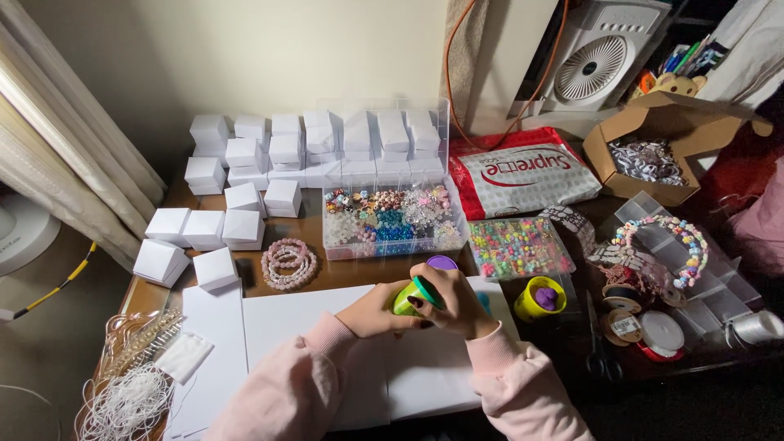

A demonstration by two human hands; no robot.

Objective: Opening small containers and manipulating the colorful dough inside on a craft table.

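Both hands meet over the white sheets (pixel 327 327) at the front of the table, closed together round one small green tub (pixel 408 296). The left hand (pixel 374 310) cups the tub from below and behind, fingers curled on its side; the right hand (pixel 457 300) wraps over its top end, fingertips pressed on the darker green lid. Both sleeves are pink. The tub lies tilted, just in front of the clear bead organizer (pixel 394 222), which serves as the landmark for the rest.

Far left of the organizer and nearer the table's front edge lies a tangle of white cord (pixel 122 404). Left of the organizer, small white gift boxes (pixel 220 204) stand in loose rows, and more are stacked behind it against the wall. Just left of its front corner sit pink bead bracelets (pixel 287 263) in a coil. Touching the hands, directly in front of the organizer, a purple lid (pixel 442 262) shows. Right of the organizer lies a flat tray of mixed coloured beads (pixel 516 247), and in front of that tray a yellow tub (pixel 540 298) stands open with purple dough inside. Behind the tray rests a red and white mailing bag (pixel 523 171). Farther right are thread spools (pixel 645 327), a pastel bead bracelet (pixel 663 245) and an open cardboard box (pixel 661 143).
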